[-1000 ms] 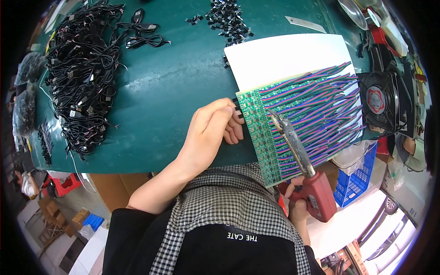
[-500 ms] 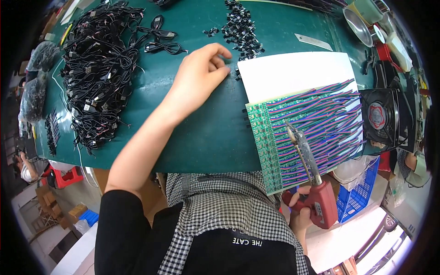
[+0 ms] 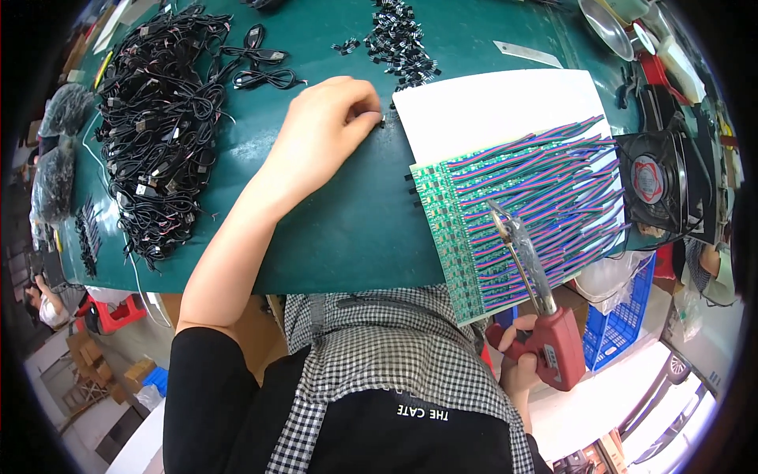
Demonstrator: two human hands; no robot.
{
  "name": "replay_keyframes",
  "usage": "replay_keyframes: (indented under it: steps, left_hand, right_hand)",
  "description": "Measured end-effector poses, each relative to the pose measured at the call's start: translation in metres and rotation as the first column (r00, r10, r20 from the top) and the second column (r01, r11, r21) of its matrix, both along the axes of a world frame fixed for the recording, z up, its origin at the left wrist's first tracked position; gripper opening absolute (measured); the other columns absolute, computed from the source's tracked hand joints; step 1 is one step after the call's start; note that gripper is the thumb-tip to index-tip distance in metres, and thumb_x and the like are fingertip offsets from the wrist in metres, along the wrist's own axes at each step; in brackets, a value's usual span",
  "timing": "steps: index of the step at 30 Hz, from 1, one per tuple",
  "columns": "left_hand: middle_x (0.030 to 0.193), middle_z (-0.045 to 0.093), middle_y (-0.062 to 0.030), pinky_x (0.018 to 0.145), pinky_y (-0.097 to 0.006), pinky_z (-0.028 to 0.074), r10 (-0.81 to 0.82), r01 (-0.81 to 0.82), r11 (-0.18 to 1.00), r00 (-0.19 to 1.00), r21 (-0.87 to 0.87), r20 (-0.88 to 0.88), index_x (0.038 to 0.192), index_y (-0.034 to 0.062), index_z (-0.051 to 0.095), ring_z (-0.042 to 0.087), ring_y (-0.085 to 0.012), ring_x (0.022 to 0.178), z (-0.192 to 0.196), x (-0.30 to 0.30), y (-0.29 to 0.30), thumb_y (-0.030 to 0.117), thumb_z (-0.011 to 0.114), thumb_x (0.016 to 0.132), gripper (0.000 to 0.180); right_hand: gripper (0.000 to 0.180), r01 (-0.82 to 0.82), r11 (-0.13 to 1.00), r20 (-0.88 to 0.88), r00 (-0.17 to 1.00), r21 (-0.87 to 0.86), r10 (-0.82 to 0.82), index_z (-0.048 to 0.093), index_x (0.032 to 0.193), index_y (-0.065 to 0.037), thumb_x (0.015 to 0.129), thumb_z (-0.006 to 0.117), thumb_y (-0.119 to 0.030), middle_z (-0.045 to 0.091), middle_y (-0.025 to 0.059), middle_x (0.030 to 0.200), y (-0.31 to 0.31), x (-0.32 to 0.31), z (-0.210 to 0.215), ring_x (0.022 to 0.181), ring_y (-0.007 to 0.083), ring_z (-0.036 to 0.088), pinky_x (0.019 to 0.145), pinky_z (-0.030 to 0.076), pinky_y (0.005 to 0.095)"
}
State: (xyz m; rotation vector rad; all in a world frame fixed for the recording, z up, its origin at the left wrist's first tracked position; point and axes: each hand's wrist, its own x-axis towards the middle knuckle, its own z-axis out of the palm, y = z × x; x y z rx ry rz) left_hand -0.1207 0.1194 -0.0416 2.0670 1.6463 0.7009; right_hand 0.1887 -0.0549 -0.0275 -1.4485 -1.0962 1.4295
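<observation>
My left hand (image 3: pixel 328 122) is over the table, its thumb and fingers pinched together. A small black connector (image 3: pixel 382 122) shows at the fingertips, mostly hidden by them. Beyond it lies a pile of small black connectors (image 3: pixel 396 39). My right hand (image 3: pixel 519 371) grips a red soldering gun (image 3: pixel 557 347). Its metal tip points up and left over a green circuit board panel (image 3: pixel 442 237), apart from my left hand. Rows of thin multicoloured wires (image 3: pixel 545 197) run from the panel to the right. A white sheet (image 3: pixel 505 107) lies under it.
A large heap of black USB cables (image 3: pixel 162 142) covers the table's left side, with several coiled cables (image 3: pixel 264 77) beside it. A metal ruler-like strip (image 3: pixel 527 54) lies at the far right. A black fan (image 3: pixel 659 178) stands right of the wires. A blue basket (image 3: pixel 620 316) is below the table edge.
My left hand has drawn slightly back from the connectors by the white sheet, its fingers now closed on a small black connector. The soldering gun stays nearly in place. The whole view has shifted slightly.
</observation>
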Motion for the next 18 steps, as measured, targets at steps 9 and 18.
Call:
replay_keyframes:
  steps: [9,18]
  left_hand:
    - [0.077,0.064,-0.0081,0.065,-0.022,0.050,0.435,-0.061,0.871,0.556,-0.487,0.709,0.086,-0.0035,0.059,0.061,-0.0117,0.069,0.006,0.005,-0.046,0.004,0.058,0.083,0.008]
    - [0.077,0.064,-0.0098,0.065,-0.024,0.051,0.549,0.025,0.800,0.371,-0.599,0.749,0.095,-0.0042,0.059,0.063,-0.0147,0.068,0.011,0.046,-0.087,0.002,0.061,0.083,0.014]
  right_hand:
    - [0.068,0.038,0.993,-0.059,0.998,0.111,-0.031,0.046,0.106,0.002,0.074,0.065,-0.054,0.055,0.0105,0.097,-0.004,-0.002,-0.010,0.057,0.0160,0.053,0.050,0.041,0.0253]
    - [0.073,-0.005,0.998,-0.071,0.998,-0.057,0.001,0.052,0.108,0.001,0.069,0.067,-0.058,0.055,0.0037,0.076,0.002,-0.006,0.002,0.067,0.0118,0.053,0.070,0.043,0.0283]
